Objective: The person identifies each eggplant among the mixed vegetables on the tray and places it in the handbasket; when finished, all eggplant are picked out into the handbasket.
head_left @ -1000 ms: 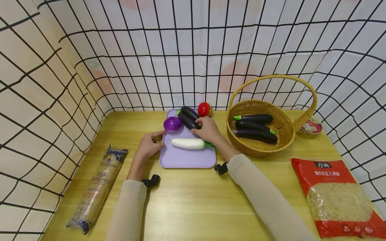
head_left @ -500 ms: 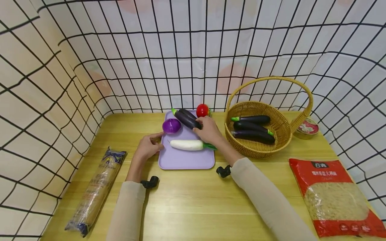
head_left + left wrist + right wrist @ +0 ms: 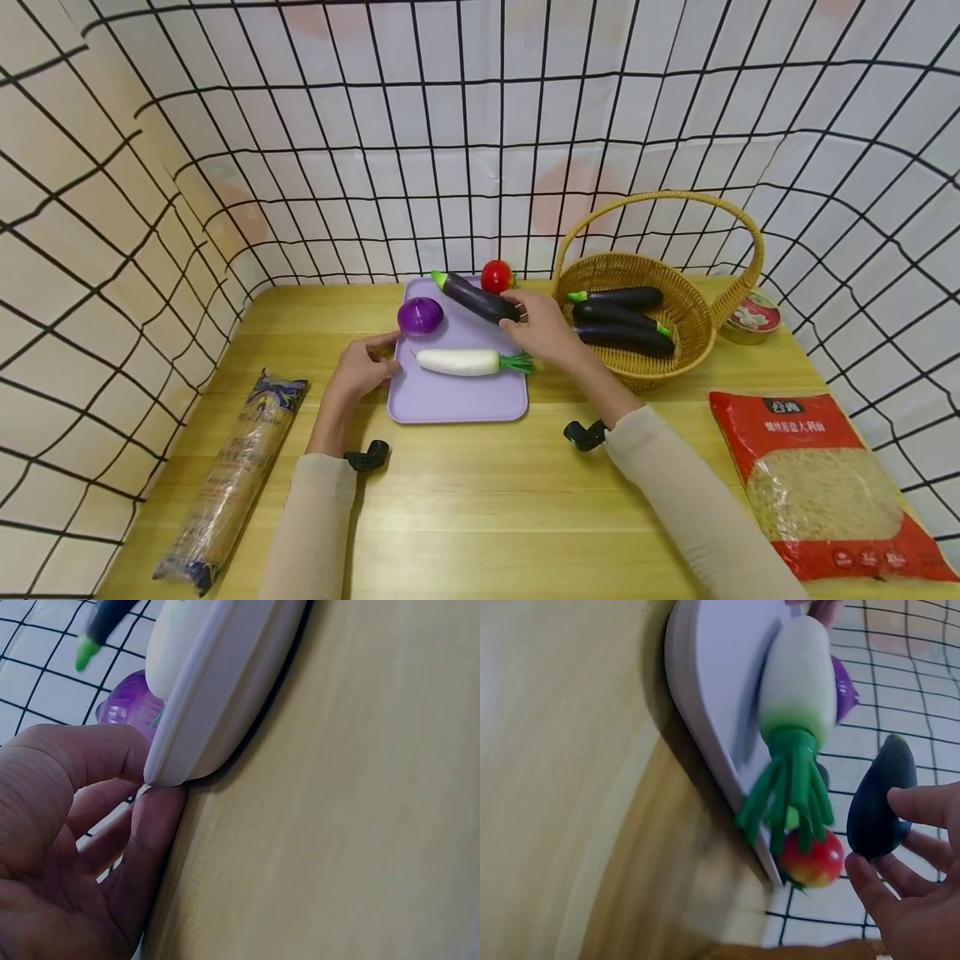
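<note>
My right hand [image 3: 542,327] holds a dark eggplant [image 3: 476,300] by its lower end, raised above the far part of the lilac tray [image 3: 457,406]. In the right wrist view its thumb and fingers close round the blunt end of that eggplant [image 3: 883,799]. At the tray's left edge, my left hand [image 3: 360,367] pinches the rim between thumb and fingers, clearest in the left wrist view. On the tray lie a purple onion [image 3: 421,317] and a white radish [image 3: 459,362] with green leaves. A red tomato [image 3: 497,276] sits at the far right corner.
A wicker basket [image 3: 693,362] with a tall handle stands right of the tray, with several eggplants [image 3: 626,337] in it. Behind it is a round tin [image 3: 752,318]. A red pasta bag [image 3: 825,483] lies right, a long noodle pack [image 3: 236,483] left. Wire mesh surrounds the table.
The right hand has lifted the eggplant off the tray and moved it slightly right. A second eggplant that lay beside it is now out of sight in the head view. The left hand stays at the rim.
</note>
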{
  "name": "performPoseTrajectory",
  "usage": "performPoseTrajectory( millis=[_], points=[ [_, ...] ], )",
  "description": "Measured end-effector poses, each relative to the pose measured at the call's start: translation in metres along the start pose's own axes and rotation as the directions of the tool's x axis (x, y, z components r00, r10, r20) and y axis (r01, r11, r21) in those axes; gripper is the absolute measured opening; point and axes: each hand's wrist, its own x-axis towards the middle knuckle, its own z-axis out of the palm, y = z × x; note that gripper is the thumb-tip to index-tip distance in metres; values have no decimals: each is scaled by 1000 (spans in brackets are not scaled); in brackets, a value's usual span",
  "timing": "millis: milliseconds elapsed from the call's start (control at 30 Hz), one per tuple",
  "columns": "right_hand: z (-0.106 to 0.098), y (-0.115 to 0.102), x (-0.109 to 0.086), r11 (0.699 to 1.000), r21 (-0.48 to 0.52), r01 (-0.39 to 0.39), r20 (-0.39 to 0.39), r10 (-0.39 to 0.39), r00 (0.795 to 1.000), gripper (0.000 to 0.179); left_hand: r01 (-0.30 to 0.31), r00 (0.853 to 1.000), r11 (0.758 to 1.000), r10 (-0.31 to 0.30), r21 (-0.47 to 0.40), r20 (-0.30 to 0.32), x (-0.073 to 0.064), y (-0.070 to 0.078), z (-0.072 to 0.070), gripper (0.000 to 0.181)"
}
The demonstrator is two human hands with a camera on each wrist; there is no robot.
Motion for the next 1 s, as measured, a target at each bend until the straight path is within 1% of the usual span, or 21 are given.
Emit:
performPoseTrajectory(
  millis=[200, 333, 400, 533, 733, 867, 1000],
  points=[
    [-23, 5, -19, 999, -1, 39, -6, -39, 999, 50, -4, 1000, 1000, 4, -9, 9, 1, 0, 1, 65],
    [-38, 7, -33, 998, -12, 64, -27, -64, 998, 49, -6, 1000, 1000, 6, -13, 9, 1, -1, 0, 65],
    [-44, 8, -39, 997, -17, 71, -39, -72, 997, 48, -11, 1000, 1000, 11, -17, 5, 1, -1, -1, 65],
    [-52, 14, -49, 997, 9, 80, -42, -80, 996, 48, -13, 1000, 1000, 13, -18, 10, 0, -3, -2, 65],
    [-71, 31, -66, 998, 42, 44, -27, -43, 999, 49, 5, 1000, 1000, -4, -25, 12, 1, -5, -2, 66],
    [-89, 43, -78, 999, 28, 18, -24, -17, 1000, 49, -1, 1000, 1000, 1, -30, 11, 2, -4, -1, 67],
    [-106, 56, -92, 1000, 2, -3, -33, 4, 999, 48, 13, 1000, 999, -12, -40, 16, 2, -3, -1, 68]
  ],
)
